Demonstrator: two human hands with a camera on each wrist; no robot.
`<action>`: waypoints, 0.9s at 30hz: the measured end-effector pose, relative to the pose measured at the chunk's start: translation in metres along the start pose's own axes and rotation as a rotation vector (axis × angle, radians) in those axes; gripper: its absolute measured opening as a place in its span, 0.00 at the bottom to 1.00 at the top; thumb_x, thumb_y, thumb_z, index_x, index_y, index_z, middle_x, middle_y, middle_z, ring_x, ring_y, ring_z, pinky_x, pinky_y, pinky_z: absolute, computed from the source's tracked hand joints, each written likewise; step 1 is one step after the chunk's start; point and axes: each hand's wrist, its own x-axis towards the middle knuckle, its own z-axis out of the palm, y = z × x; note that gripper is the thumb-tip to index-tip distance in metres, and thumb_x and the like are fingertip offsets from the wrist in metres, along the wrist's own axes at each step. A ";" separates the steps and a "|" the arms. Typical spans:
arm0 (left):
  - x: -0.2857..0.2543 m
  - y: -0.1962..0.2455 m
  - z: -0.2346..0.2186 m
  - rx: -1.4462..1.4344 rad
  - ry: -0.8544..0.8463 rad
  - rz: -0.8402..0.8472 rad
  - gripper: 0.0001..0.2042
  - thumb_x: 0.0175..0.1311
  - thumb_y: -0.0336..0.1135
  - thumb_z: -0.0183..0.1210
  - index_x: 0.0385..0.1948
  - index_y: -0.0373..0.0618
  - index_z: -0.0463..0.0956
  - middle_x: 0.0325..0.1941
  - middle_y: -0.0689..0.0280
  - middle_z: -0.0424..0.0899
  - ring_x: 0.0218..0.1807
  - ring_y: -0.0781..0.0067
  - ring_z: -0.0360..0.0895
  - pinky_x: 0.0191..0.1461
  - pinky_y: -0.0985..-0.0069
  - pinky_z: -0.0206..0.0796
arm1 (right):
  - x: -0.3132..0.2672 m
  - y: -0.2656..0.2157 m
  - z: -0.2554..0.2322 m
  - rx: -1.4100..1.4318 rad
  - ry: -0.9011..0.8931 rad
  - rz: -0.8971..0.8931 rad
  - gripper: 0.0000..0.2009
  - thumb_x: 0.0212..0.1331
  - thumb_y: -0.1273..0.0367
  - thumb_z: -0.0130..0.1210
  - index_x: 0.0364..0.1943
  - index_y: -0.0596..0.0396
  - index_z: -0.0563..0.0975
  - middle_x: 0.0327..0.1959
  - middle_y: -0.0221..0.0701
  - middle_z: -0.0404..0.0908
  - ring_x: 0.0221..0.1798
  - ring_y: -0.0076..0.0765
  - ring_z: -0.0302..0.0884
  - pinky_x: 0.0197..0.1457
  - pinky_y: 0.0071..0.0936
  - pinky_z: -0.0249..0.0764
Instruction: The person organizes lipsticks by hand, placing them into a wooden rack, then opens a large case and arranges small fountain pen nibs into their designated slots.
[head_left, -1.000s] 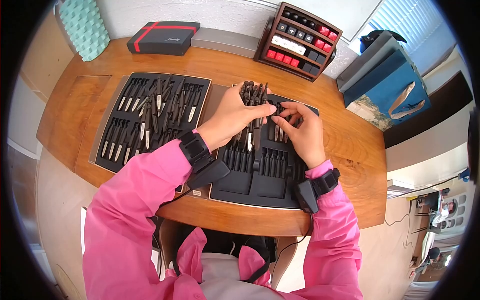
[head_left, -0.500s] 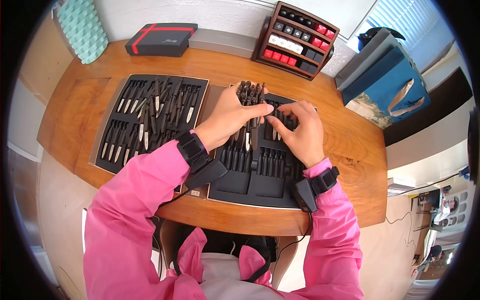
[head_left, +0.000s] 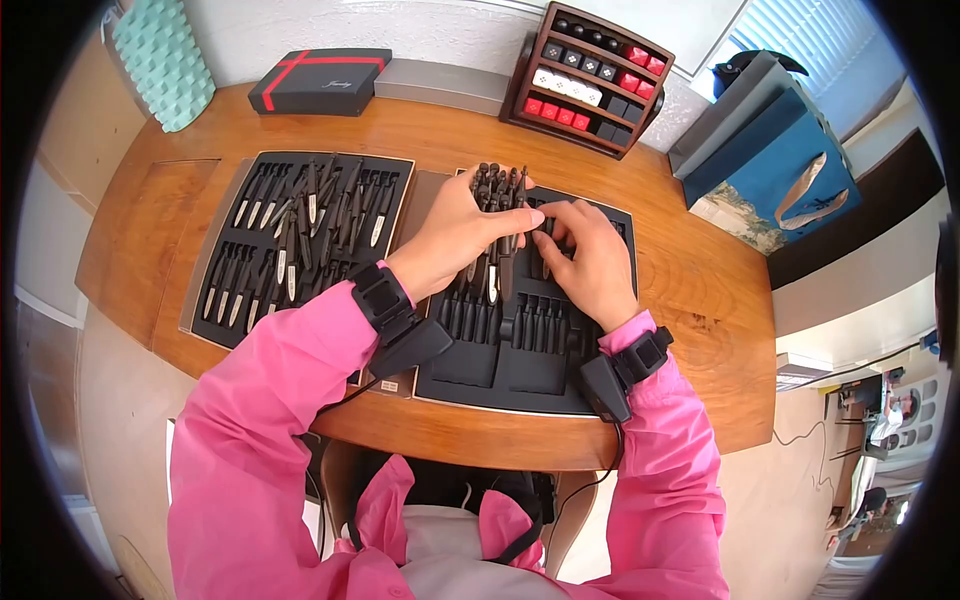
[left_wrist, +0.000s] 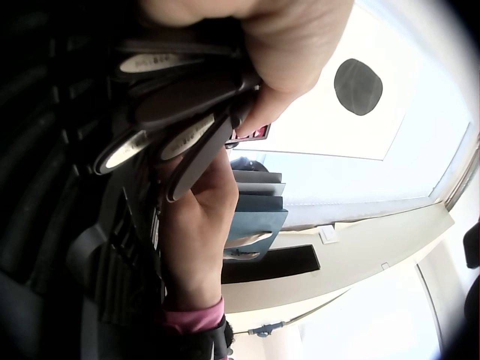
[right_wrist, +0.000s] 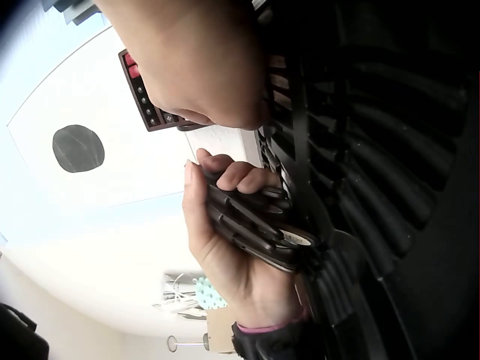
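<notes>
In the head view, my left hand (head_left: 455, 235) grips a bundle of slim dark pieces (head_left: 494, 262) above the right black tray (head_left: 540, 375); some have pale, marked ends. The right wrist view shows the left fingers and thumb (right_wrist: 244, 274) wrapped round them. Just right of the bundle, my right hand (head_left: 595, 265) is bent down over the tray's upper slots, thumb and forefinger close to the left thumb tip. Its fingertips and whatever they touch are hidden in the right wrist view. The left black tray (head_left: 222, 325) holds rows of similar pieces, with a loose pile (head_left: 310, 210) on top.
Behind the trays stand a black box with red ribbon (head_left: 320, 85), a grey strip (head_left: 440, 85) and a wooden rack (head_left: 580, 85) of small cubes. A blue paper bag (head_left: 765, 165) is at the right, and a mint textured object (head_left: 165, 65) at the back left.
The right hand has shifted a little left and its fingers have drawn in over the slots. The left hand keeps the bundle, nearly in place.
</notes>
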 end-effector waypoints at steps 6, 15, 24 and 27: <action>-0.001 0.000 0.001 -0.016 0.003 0.001 0.18 0.61 0.26 0.69 0.50 0.37 0.74 0.36 0.69 0.78 0.33 0.80 0.78 0.38 0.80 0.69 | -0.002 0.007 0.003 -0.063 0.013 -0.126 0.09 0.58 0.69 0.63 0.42 0.49 0.81 0.32 0.33 0.74 0.41 0.44 0.77 0.42 0.40 0.74; -0.001 0.001 0.000 -0.021 0.004 -0.019 0.18 0.60 0.26 0.69 0.50 0.37 0.74 0.37 0.69 0.78 0.33 0.80 0.78 0.39 0.79 0.70 | -0.005 -0.001 -0.004 0.035 -0.002 0.001 0.08 0.57 0.69 0.64 0.41 0.52 0.83 0.34 0.33 0.77 0.40 0.44 0.78 0.43 0.39 0.75; -0.001 0.003 0.000 -0.027 0.003 -0.031 0.18 0.61 0.28 0.70 0.49 0.38 0.74 0.35 0.68 0.79 0.32 0.79 0.78 0.38 0.78 0.71 | -0.007 0.006 -0.005 -0.004 0.072 -0.064 0.10 0.55 0.72 0.64 0.42 0.53 0.87 0.37 0.34 0.81 0.43 0.44 0.78 0.48 0.37 0.75; -0.001 0.002 -0.002 -0.041 0.001 -0.029 0.18 0.61 0.28 0.69 0.49 0.38 0.74 0.34 0.68 0.79 0.32 0.79 0.78 0.38 0.79 0.71 | -0.006 0.002 -0.008 -0.053 0.124 -0.122 0.09 0.54 0.73 0.65 0.40 0.55 0.87 0.39 0.33 0.82 0.46 0.44 0.78 0.51 0.37 0.74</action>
